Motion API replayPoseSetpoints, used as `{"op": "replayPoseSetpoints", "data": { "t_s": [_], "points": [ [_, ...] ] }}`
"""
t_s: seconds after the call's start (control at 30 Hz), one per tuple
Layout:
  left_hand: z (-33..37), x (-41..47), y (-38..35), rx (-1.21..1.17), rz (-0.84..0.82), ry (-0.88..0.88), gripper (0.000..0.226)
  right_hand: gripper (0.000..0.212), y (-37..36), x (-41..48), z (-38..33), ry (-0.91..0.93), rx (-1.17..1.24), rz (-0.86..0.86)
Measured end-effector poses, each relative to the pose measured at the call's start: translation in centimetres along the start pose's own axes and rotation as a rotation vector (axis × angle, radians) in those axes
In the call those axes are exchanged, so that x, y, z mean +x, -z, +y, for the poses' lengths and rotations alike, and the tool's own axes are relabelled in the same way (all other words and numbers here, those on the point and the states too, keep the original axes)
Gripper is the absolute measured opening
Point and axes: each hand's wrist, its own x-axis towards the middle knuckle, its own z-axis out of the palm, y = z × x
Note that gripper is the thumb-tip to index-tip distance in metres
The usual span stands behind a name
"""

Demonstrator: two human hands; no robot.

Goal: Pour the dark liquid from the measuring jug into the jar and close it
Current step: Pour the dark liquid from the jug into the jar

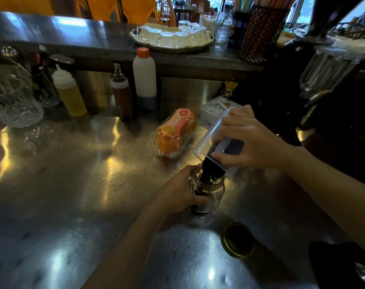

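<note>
No legible writing: the label on the orange fruit pack (176,133), beyond both hands, is too blurred to read. The right hand (251,140) holds its grip clamped around the measuring jug (214,142), tilted steeply with its spout over the jar (208,197). Dark liquid (208,171) runs into the jar mouth. The left hand (178,192) wraps the jar, upright on the tabletop (73,184). The lid (238,239) lies just beside the jar, toward the person.
</note>
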Motion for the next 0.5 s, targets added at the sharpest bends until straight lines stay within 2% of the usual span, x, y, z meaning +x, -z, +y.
{"op": "replayPoseSetpoints", "data": {
  "t_s": [0.5],
  "points": [
    [-0.42,0.23,-0.38,-0.077,0.001,0.038,0.088,0.027,0.03,0.06,0.02,0.073,-0.035,0.007]
  ]
}}
